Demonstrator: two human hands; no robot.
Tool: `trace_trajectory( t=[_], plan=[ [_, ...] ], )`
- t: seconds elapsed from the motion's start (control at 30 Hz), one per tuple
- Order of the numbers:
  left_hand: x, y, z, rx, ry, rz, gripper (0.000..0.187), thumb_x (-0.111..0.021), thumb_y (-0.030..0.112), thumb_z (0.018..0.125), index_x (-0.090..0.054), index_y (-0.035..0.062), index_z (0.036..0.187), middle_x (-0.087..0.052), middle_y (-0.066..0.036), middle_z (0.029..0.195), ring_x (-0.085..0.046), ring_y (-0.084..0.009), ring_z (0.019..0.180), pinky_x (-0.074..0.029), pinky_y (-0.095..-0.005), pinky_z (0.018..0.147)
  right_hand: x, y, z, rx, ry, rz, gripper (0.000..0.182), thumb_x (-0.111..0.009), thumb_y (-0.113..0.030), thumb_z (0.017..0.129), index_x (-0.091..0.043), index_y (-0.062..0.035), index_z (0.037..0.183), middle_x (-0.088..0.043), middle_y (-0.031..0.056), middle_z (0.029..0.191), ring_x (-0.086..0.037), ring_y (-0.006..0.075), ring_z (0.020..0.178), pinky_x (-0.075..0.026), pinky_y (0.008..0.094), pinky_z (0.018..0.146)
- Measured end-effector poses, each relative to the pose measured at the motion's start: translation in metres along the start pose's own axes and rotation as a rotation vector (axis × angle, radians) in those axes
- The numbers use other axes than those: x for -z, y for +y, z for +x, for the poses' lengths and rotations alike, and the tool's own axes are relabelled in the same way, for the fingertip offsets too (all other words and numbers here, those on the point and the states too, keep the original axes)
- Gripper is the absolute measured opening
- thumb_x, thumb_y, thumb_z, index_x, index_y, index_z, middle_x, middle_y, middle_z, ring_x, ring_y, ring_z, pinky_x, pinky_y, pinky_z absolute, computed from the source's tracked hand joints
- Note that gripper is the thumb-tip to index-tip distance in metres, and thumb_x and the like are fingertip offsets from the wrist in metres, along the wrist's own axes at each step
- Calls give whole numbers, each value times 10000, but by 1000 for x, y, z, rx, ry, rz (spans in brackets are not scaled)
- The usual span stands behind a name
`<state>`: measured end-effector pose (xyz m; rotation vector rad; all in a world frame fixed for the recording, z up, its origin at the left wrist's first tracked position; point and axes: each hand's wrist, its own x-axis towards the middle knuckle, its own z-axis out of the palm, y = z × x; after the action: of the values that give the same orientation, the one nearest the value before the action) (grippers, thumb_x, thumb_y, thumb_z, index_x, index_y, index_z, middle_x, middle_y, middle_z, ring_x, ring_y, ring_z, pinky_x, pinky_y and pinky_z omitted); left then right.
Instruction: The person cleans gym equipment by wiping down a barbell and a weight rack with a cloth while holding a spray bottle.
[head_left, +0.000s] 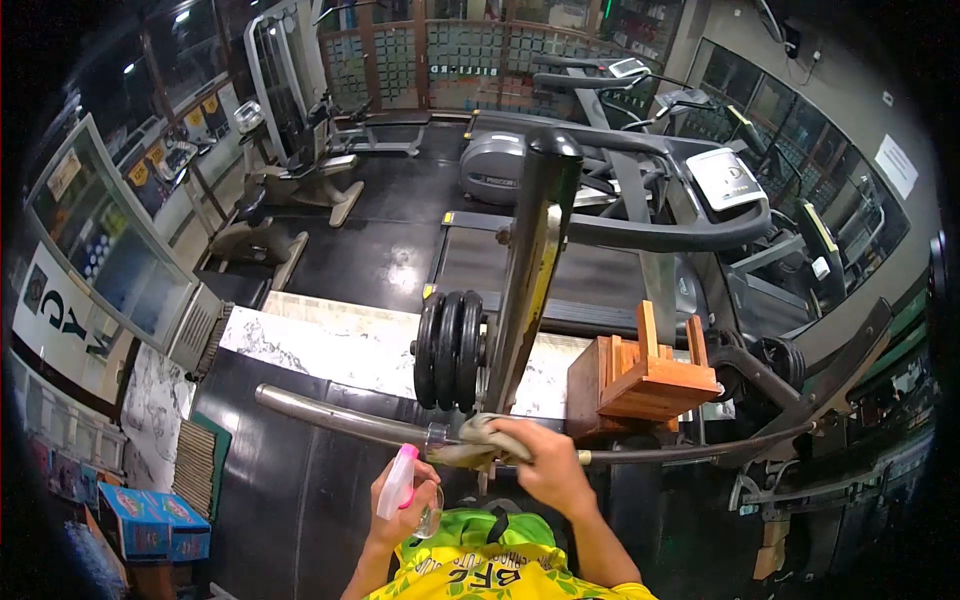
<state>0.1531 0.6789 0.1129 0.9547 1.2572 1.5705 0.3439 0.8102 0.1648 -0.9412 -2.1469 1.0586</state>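
In the head view, the right hand's (pixel 548 468) fingers press a cloth (pixel 483 437) onto the barbell (pixel 340 415); it looks soft, best bunched. Just nearside of the barbell, the left hand's (pixel 408 512) fingers wrap a spray bottle (pixel 398 482), probably light, slippery, best gripped at the neck.

Floor (pixel 385 245): black and glossy, ahead of the fingers (pixel 522 430).
Windows (pixel 465 85): brown-framed panes, far beyond the fingers.
Wall (pixel 860 85): gray, a white sheet (pixel 897 167) posted, ahead and right of the fingers.
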Motion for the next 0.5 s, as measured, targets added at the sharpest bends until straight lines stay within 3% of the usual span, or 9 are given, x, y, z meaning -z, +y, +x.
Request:
trace_trajectory(
  t=[0.07, 0.1, 0.13, 0.2, 0.27, 0.3, 0.4, 0.43, 0.5],
  plan=[
    [5, -4, -4, 28, 26, 43, 173, -663, 37, 870, -555, -7, 997, -627, -79, 847, -591, -92, 641, -483, -235, 589, 10, 13, -6, -83, 15, 95, 562, -540, 112, 675, -607, -109, 1187, -647, 164, 1149, -618, 361, 1060, -498, 371, 914],
    [8, -4, -5, 33, 36, 43, 173, -663, 37, 870, -555, -7, 997, -627, -79, 847, -591, -92, 641, -483, -235, 589, 14, 18, -9, -98, 30, 121, 570, -508, 119, 678, -599, -80, 1203, -656, 176, 1130, -650, 296, 1045, -488, 337, 921],
    [11, -4, -5, 89, 10, 163, 161, -671, 43, 863, -567, 2, 977, -620, -59, 802, -582, -82, 629, -475, -232, 581, 17, 24, -13, -100, 23, 124, 570, -508, 119, 678, -599, -80, 1203, -656, 176, 1130, -650, 296, 1045, -488, 337, 921],
    [16, -7, -8, 150, -17, 285, 149, -680, 48, 856, -578, 10, 958, -612, -39, 757, -573, -72, 618, -466, -228, 573, 17, 40, -23, -266, 128, 289, 571, -476, 126, 682, -583, -37, 1219, -666, 165, 1105, -635, 201, 1042, -463, 302, 927],
    [24, -21, -13, 292, -72, 269, 136, -697, 76, 843, -604, 23, 926, -592, -21, 683, -547, -69, 594, -444, -233, 558, 6, 59, -35, -274, 315, 356, 535, -423, 133, 708, -564, 6, 1209, -629, 67, 1065, -580, 138, 1012, -435, 259, 920],
    [25, -29, -13, 165, -81, 379, 149, -710, 120, 838, -625, 27, 917, -590, -31, 678, -531, -79, 590, -432, -247, 554, 1, 64, -41, -293, 377, 393, 520, -435, 142, 732, -559, 7, 1219, -618, 75, 1100, -571, 144, 1043, -419, 261, 944],
    [27, -37, -21, 250, -121, 426, 185, -724, 158, 830, -635, 25, 925, -592, -43, 668, -528, -90, 593, -434, -257, 558, -15, 80, -60, -356, 510, 465, 477, -462, 144, 793, -539, 17, 1247, -596, 89, 1162, -555, 163, 1099, -394, 270, 984],
    [25, -38, -21, 134, -125, 483, 194, -730, 169, 826, -636, 30, 923, -592, -48, 666, -524, -95, 587, -437, -262, 562, -20, 83, -67, -398, 580, 495, 451, -478, 136, 830, -524, 26, 1265, -585, 97, 1190, -549, 177, 1123, -384, 277, 1000],
    [27, -44, -23, 144, -133, 464, 195, -729, 174, 828, -634, 30, 920, -592, -53, 663, -523, -96, 587, -437, -267, 561, -31, 85, -78, -426, 655, 531, 434, -486, 119, 853, -508, 38, 1279, -578, 102, 1206, -547, 185, 1129, -385, 283, 1005]
  ],
)
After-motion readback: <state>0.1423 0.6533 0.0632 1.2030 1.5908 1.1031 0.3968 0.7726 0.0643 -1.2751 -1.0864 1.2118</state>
